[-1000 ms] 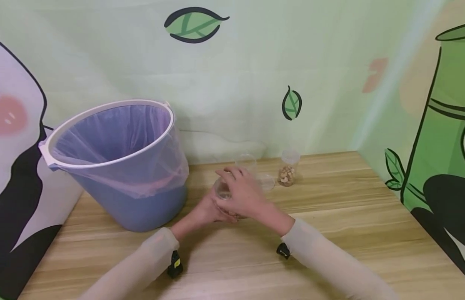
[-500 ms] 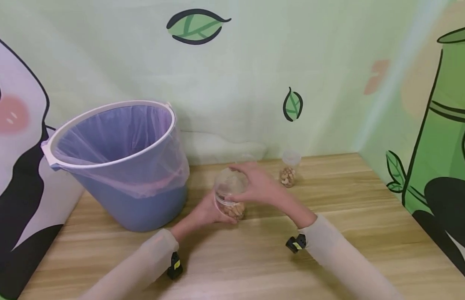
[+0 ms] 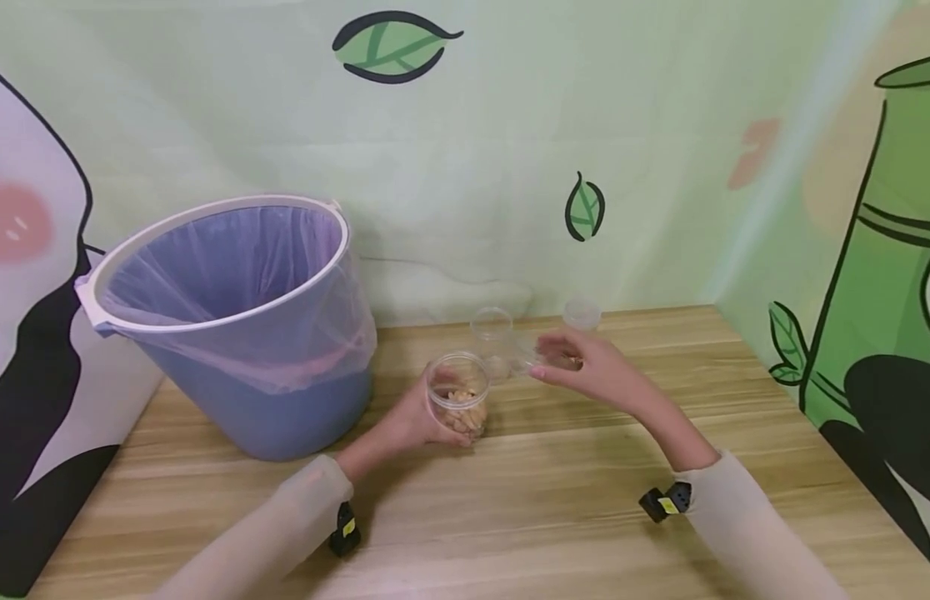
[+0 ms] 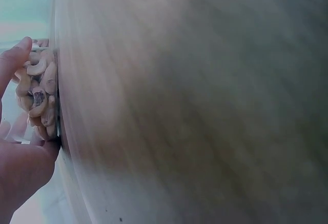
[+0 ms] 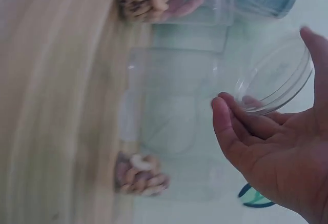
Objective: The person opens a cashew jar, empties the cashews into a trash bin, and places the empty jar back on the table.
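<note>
In the head view my left hand (image 3: 408, 419) grips a clear plastic jar (image 3: 459, 367) around its side. The jar stands on the table without a lid, and cashews (image 3: 462, 410) fill its lower part. My right hand (image 3: 596, 372) is to the right of the jar. In the right wrist view it holds a clear round lid (image 5: 279, 78) by the rim, tilted, between thumb and fingers. Cashews (image 4: 38, 93) show through the jar wall beside my left thumb in the left wrist view.
Behind the hands stands a clear jar (image 3: 492, 323) with no nuts visible in it. A smaller jar (image 3: 582, 313) with nuts (image 5: 139, 174) is partly hidden by my right hand. A blue bin (image 3: 285, 417) with a bag liner fills the table's left side. A patterned cloth hangs behind.
My right hand has lifted the lid off the jar and moved right with it. My left hand stays around the jar.
</note>
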A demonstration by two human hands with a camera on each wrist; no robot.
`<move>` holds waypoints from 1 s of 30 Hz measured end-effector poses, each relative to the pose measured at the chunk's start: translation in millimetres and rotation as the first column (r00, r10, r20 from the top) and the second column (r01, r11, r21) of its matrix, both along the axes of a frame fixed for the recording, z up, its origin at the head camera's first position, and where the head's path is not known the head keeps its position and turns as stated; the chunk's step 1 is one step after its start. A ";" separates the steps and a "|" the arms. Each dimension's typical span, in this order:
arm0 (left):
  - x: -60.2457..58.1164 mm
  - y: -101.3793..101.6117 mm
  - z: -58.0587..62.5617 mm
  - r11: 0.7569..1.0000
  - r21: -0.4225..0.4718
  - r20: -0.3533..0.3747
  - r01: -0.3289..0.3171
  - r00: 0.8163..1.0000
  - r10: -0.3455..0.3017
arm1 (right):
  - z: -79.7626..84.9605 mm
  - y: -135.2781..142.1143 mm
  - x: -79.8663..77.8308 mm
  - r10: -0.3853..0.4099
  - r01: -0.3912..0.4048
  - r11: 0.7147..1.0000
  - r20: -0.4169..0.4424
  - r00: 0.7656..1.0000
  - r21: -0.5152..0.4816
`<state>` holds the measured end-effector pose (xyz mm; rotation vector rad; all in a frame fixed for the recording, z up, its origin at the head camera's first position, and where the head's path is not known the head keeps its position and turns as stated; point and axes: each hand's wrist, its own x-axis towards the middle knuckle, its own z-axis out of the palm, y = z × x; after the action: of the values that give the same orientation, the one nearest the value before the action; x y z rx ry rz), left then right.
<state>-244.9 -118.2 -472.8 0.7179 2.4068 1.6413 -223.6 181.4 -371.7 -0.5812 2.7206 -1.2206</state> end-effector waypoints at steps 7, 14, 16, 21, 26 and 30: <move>0.6 -3.0 -1.4 1.000 -0.009 -0.014 -0.012 1.000 0.012 | -21.3 10.4 0.2 0.034 0.001 0.988 0.226 0.973 -0.153; 0.0 -1.7 -1.5 1.000 0.010 -0.013 -0.010 1.000 0.010 | -49.0 16.2 -2.5 0.066 0.165 0.915 0.541 0.838 -0.367; -0.2 -1.2 -1.2 1.000 0.005 -0.007 -0.009 1.000 0.009 | -56.0 18.0 -1.3 0.042 0.209 0.910 0.583 0.812 -0.357; -0.4 -1.5 0.2 1.000 0.000 -0.002 -0.025 1.000 0.025 | -67.3 18.1 -1.2 -0.009 0.224 0.927 0.580 0.815 -0.301; -0.1 -1.4 0.5 1.000 -0.001 -0.012 -0.019 1.000 0.019 | -71.3 17.8 -2.8 -0.019 0.199 0.941 0.545 0.838 -0.272; 0.3 -0.7 -1.1 1.000 -0.001 -0.012 -0.010 1.000 0.010 | -72.7 17.8 -3.5 -0.021 0.189 0.946 0.532 0.846 -0.264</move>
<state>-244.6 -119.0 -473.9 0.7185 2.4237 1.6440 -227.1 199.3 -444.4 -0.0840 2.1407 -1.5703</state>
